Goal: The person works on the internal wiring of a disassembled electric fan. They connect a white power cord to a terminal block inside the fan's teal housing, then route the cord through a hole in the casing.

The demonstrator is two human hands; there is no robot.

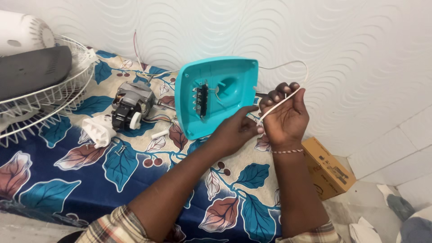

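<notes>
Turquoise fan housing (216,96), a squarish plastic shell, stands tilted on edge near the middle of the bed (135,180), its hollow inside turned toward the camera, so the fan is plainly in pieces and far from whole.

Going from the left: a white wire fan guard (49,96) lies at the bed's left edge with a grey blade (33,72) resting in it, and a white rounded cover (22,31) sits behind that. Next comes a small white plastic part (99,130) lying loose on the floral bedcover, and just beside it the bare motor (130,105), out of any casing, its shaft pointing toward the housing. A short white stub (160,133) lies between the motor and the shell.

Inside the housing a dark switch block (202,100) with a row of contacts is already seated, which I judge to be the one part in place. The left hand (236,130) is closed on the shell's lower right edge, steadying it. The right hand (285,114) is curled shut around a thin white cord (281,102), which loops up behind the shell along the wall. Whether the cord is joined to the switch cannot be seen.

By my reading, the motor, guard and blade are all left to mount. A brown cardboard box (328,168) sits on the floor at the right.
</notes>
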